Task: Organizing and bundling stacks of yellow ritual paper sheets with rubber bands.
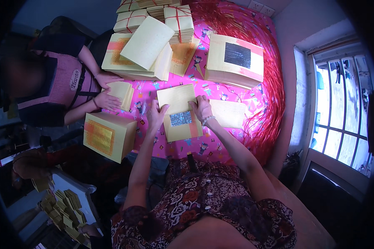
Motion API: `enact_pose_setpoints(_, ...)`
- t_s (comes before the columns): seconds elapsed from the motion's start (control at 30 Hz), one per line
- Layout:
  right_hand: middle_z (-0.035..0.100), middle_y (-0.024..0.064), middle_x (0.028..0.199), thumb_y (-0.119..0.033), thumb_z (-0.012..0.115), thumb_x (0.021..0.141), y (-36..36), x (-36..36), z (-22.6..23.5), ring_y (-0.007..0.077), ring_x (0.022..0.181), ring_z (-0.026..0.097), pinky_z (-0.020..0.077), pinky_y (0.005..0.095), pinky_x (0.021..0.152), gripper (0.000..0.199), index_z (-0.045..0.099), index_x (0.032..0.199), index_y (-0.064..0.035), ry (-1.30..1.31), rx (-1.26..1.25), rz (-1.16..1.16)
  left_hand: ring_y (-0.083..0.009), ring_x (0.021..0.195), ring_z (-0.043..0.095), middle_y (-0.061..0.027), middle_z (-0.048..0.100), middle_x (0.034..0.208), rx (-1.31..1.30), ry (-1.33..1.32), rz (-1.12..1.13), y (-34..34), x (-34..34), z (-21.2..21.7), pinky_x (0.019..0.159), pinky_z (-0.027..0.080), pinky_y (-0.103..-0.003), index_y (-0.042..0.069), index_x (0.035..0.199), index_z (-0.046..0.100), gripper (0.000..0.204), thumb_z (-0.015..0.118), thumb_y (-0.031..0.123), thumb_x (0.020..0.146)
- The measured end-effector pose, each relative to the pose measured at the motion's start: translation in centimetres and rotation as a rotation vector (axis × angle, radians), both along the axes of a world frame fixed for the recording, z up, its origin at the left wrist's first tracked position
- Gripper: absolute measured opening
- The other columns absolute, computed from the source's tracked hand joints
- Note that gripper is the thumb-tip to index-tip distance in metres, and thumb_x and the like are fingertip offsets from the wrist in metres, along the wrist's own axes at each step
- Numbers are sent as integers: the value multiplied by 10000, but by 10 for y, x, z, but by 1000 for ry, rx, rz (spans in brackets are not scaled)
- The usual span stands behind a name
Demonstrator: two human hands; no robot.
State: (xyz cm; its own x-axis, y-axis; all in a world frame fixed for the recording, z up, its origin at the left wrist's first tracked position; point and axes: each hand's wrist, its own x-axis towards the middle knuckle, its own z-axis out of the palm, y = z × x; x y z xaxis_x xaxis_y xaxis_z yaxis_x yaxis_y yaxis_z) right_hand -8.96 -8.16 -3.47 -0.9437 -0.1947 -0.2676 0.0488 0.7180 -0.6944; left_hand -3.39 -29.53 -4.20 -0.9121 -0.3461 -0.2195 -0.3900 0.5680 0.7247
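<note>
We see the left hand [156, 114] resting with fingers spread on the left edge of a yellow paper stack [179, 112] at the table's centre. The right hand [201, 108], at three o'clock from it, pinches the top sheet's edge with curled fingers. The stack bears a silver square [181, 118]. At nine o'clock, another person's hands [107, 89] press a smaller stack [122, 93] on the pink cloth [228, 91].

You wear a short-sleeved top in dark maroon with a dense floral pattern of cream and orange; your forearms are bare, and a pale beaded bracelet [208, 120] circles your right wrist
</note>
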Motion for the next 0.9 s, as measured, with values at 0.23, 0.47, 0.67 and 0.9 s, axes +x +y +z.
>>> enact_pose_setpoints(0.23, 536, 239, 953, -297, 625, 833, -3, -2, -6, 413, 866, 549, 457, 481, 745, 360, 512, 931, 31, -14, 41, -35, -197, 575, 558, -46, 556, 659, 49, -19, 65, 1, -2, -8, 540, 421, -363, 62, 902, 501, 370, 719, 329, 767)
enact_pose_setpoints(0.47, 546, 238, 1010, -304, 622, 834, -9, -7, -4, 402, 871, 576, 467, 462, 791, 384, 527, 978, 39, -108, 152, -1, -224, 621, 596, -61, 594, 680, 5, -39, 123, 3, 1, -11, 602, 452, -377, 60, 939, 500, 373, 723, 301, 762)
enact_pose_setpoints(0.67, 543, 230, 1034, -327, 611, 841, -14, -12, -2, 375, 917, 587, 472, 448, 815, 411, 531, 1010, 39, -158, 283, 13, -331, 748, 604, -126, 573, 901, -207, 83, 141, 25, -7, 14, 660, 462, -426, 49, 974, 488, 352, 722, 197, 758)
enact_pose_setpoints(0.9, 539, 227, 1067, -329, 592, 848, -23, -14, 6, 362, 890, 612, 493, 427, 804, 427, 524, 1035, 49, -138, 368, 62, -369, 845, 559, -168, 525, 887, -315, -76, -261, 36, -13, 5, 716, 463, -490, 32, 975, 444, 266, 626, 138, 812)
